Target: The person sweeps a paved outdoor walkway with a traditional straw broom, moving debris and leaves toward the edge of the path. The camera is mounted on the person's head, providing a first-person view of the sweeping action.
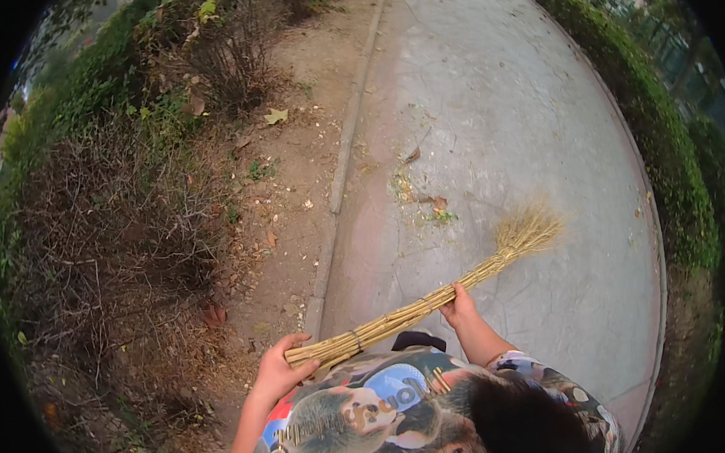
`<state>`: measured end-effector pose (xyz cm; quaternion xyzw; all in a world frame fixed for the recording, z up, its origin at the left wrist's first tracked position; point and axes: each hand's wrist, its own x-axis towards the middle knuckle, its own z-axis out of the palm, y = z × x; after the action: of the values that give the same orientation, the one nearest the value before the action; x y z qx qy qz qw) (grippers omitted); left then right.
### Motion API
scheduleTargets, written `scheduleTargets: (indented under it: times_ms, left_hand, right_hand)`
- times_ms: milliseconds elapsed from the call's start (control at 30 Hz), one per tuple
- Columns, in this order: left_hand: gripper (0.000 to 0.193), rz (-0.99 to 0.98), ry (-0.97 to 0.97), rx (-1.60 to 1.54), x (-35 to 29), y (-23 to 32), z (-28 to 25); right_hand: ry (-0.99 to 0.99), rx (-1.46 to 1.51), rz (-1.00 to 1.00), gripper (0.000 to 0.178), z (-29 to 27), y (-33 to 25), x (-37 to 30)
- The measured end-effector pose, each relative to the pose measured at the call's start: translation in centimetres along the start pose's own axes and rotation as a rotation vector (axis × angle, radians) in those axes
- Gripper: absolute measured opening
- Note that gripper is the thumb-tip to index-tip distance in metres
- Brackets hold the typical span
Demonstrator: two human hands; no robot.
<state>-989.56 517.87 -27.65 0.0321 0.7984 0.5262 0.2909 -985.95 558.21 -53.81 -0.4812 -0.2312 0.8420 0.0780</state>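
A long straw broom (385,328) of bundled yellow stalks lies slantwise in front of my body, its handle end at the left and its bristles fanning out to the right over the path. My left hand (280,366) is closed round the handle end, thumb and fingers on either side of the stalks. Farther along, my right hand (460,305) grips the bundle from below with the thumb up along it. Thin ties bind the stalks in places. On the path beyond the broom lie a few leaf scraps (438,205) and bits of green debris.
A paved path (497,119) runs ahead, with a low stone curb (355,135) on its left. Past the curb are bare soil, dry leaves and a tangled leafless shrub (121,216). A trimmed green hedge (664,133) borders the right side.
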Motion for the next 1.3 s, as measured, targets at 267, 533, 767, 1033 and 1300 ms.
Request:
scheduleTargets:
  times_ms: [267, 533, 767, 1033, 1300]
  left_hand:
    - [0.041, 0.596, -0.845, 0.671, 10.8, 6.3, 3.5]
    - [0.031, 0.951, -1.025, 0.858, 13.3, 7.8, 8.2]
    - [0.039, 0.875, -0.270, 1.060, 8.6, 10.8, -5.0]
    - [0.042, 0.738, 0.167, 1.077, 6.9, 7.2, -9.1]
    - [0.040, 0.529, 0.007, 0.618, 7.1, 4.7, -11.9]
  right_hand:
    - [0.586, 0.648, -0.132, 0.031, -14.6, 12.2, -9.3]
    - [0.712, 0.948, 0.132, 0.037, -11.6, 21.5, -9.4]
    - [0.465, 0.689, 0.239, 0.048, 12.8, 20.9, 2.5]
    - [0.069, 0.239, -0.052, 0.041, 31.8, 10.4, 6.7]
    - [0.070, 0.406, -0.026, 0.033, 21.0, 11.0, -0.7]
